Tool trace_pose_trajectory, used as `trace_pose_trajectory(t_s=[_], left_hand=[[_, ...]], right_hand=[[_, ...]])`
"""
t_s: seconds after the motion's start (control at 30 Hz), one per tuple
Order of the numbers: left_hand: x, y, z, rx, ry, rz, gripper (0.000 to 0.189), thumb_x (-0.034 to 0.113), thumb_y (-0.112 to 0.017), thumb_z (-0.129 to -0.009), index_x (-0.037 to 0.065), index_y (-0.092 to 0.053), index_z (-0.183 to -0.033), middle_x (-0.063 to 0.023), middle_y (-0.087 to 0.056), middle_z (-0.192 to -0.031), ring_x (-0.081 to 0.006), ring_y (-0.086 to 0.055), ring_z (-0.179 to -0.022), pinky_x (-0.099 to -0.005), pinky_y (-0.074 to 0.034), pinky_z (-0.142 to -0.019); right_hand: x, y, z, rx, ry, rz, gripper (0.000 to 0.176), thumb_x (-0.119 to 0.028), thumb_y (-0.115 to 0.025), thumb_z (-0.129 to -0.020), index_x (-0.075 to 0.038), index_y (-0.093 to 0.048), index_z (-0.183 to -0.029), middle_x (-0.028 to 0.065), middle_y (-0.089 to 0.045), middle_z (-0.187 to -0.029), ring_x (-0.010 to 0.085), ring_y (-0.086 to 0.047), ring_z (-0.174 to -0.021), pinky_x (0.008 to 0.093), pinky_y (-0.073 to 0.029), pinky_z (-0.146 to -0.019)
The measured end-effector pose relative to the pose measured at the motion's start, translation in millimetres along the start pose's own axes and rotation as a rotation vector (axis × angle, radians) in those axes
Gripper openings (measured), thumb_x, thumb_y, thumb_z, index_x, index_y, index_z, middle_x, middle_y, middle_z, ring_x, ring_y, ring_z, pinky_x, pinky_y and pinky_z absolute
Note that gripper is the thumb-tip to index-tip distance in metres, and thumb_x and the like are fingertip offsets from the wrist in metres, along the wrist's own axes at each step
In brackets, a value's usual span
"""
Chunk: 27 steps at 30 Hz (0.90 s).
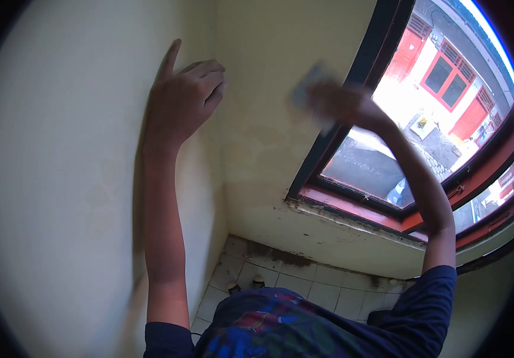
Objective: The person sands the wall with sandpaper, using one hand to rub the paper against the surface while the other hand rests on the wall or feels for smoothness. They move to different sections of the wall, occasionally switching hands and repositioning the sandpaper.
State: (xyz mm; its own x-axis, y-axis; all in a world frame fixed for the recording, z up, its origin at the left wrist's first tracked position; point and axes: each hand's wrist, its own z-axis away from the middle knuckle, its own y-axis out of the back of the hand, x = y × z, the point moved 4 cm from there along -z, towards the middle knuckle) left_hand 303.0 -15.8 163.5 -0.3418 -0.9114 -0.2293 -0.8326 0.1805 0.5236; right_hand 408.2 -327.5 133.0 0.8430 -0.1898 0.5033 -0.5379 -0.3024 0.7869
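My left hand [188, 95] rests near the corner against the pale left wall [78, 149]. Its little finger points up apart from the others, which are bent; I see nothing held in it. Close to the wall beside the window, my right hand [342, 102] is smeared by motion. A thin grey piece [311, 85], like a cloth or sheet, is gripped in it; blur hides its exact kind. Faint darker patches [269, 152] mark the wall section [251, 119] below and left of this hand.
A dark-framed window [322, 149] stands right of my right hand, with a red-brown sill [352, 206]. Chipped plaster runs under it. White floor tiles [325, 295] with dark grime along the wall lie below. Outside, a building with red doors [406, 51] shows.
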Motion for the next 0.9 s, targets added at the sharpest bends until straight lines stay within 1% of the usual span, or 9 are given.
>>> trace_pose_trajectory(t_s=[0.07, 0.2, 0.27, 0.33, 0.53, 0.63, 0.73, 0.87, 0.9], left_hand=[[1.0, -3.9, 2.4, -0.007, -0.002, -0.012, 0.010, 0.018, -0.065, -0.093, 0.011, -0.072, -0.091, 0.0038, -0.073, -0.099, -0.0132, -0.070, -0.089, -0.0467, -0.031, -0.121], [-0.8, 0.5, 4.0, 0.075, -0.008, 0.048, 0.009, 0.018, -0.065, -0.092, 0.011, -0.071, -0.090, 0.0042, -0.072, -0.096, -0.0136, -0.069, -0.085, -0.0471, -0.030, -0.122], [0.4, 0.7, 6.8, 0.057, -0.010, 0.064, 0.009, 0.017, -0.066, -0.092, 0.010, -0.071, -0.089, 0.0045, -0.072, -0.096, -0.0135, -0.069, -0.085, -0.0477, -0.030, -0.122], [-1.5, 1.2, 4.5, 0.064, -0.034, 0.092, 0.009, 0.017, -0.065, -0.092, 0.010, -0.071, -0.089, 0.0045, -0.072, -0.096, -0.0125, -0.069, -0.086, -0.0493, -0.029, -0.122], [1.2, 3.0, 2.8, 0.044, 0.019, 0.112, 0.009, 0.016, -0.065, -0.092, 0.010, -0.070, -0.088, 0.0043, -0.072, -0.096, -0.0134, -0.069, -0.090, -0.0513, -0.028, -0.122], [0.0, 1.7, 3.3, 0.058, 0.016, 0.115, 0.009, 0.016, -0.065, -0.092, 0.010, -0.070, -0.088, 0.0034, -0.072, -0.096, -0.0139, -0.069, -0.091, -0.0525, -0.027, -0.122], [0.0, 1.6, 3.4, 0.070, -0.028, 0.103, 0.008, 0.016, -0.066, -0.092, 0.010, -0.070, -0.088, 0.0023, -0.072, -0.096, -0.0143, -0.069, -0.093, -0.0534, -0.026, -0.122], [3.1, 3.8, 0.2, 0.047, -0.017, 0.097, 0.008, 0.015, -0.066, -0.091, 0.009, -0.070, -0.088, 0.0016, -0.072, -0.097, -0.0149, -0.069, -0.094, -0.0537, -0.025, -0.123], [2.6, 3.1, 1.0, 0.038, -0.007, 0.099, 0.008, 0.015, -0.066, -0.091, 0.009, -0.070, -0.088, 0.0017, -0.072, -0.096, -0.0148, -0.069, -0.094, -0.0537, -0.025, -0.123]], right_hand=[[35.9, 57.3, -20.7, 0.257, -0.550, -0.366, 0.034, -0.012, -0.056, -0.098, -0.012, -0.064, -0.130, 0.0086, -0.062, -0.137, 0.0222, -0.062, -0.124, 0.0327, -0.051, -0.103], [-8.6, -45.6, 7.5, -0.004, -0.546, -0.341, 0.039, -0.004, -0.057, -0.097, -0.007, -0.059, -0.136, 0.0124, -0.059, -0.140, 0.0226, -0.055, -0.132, 0.0355, -0.045, -0.111], [-68.7, -95.0, 38.8, -0.175, 0.228, 0.034, 0.044, -0.019, -0.065, -0.096, -0.010, -0.059, -0.138, 0.0058, -0.060, -0.141, 0.0233, -0.060, -0.128, 0.0352, -0.048, -0.109], [-32.8, -55.4, 15.7, -0.145, -0.095, -0.348, 0.039, -0.013, -0.063, -0.096, -0.009, -0.061, -0.135, 0.0083, -0.061, -0.140, 0.0248, -0.059, -0.128, 0.0357, -0.049, -0.108], [53.7, 72.4, -34.4, 0.418, -0.227, 0.404, 0.039, -0.004, -0.057, -0.098, -0.008, -0.059, -0.137, 0.0119, -0.059, -0.140, 0.0295, -0.057, -0.130, 0.0408, -0.045, -0.112], [-27.0, -58.8, 10.4, -0.075, -0.490, -0.537, 0.040, -0.019, -0.056, -0.103, -0.012, -0.055, -0.142, 0.0087, -0.054, -0.146, 0.0220, -0.048, -0.138, 0.0346, -0.038, -0.115], [-73.0, -105.9, 30.6, -0.295, 0.273, 0.111, 0.047, -0.020, -0.067, -0.094, -0.016, -0.057, -0.140, 0.0054, -0.057, -0.144, 0.0197, -0.053, -0.134, 0.0334, -0.046, -0.110], [30.2, 36.3, -36.4, 0.025, -0.171, 0.154, 0.047, -0.009, -0.054, -0.098, -0.020, -0.054, -0.143, 0.0013, -0.053, -0.148, 0.0224, -0.054, -0.134, 0.0348, -0.047, -0.109], [66.2, 67.9, -44.1, 0.222, -0.585, -0.106, 0.047, -0.004, -0.054, -0.094, -0.018, -0.060, -0.138, 0.0048, -0.060, -0.141, 0.0262, -0.057, -0.129, 0.0367, -0.048, -0.108]])
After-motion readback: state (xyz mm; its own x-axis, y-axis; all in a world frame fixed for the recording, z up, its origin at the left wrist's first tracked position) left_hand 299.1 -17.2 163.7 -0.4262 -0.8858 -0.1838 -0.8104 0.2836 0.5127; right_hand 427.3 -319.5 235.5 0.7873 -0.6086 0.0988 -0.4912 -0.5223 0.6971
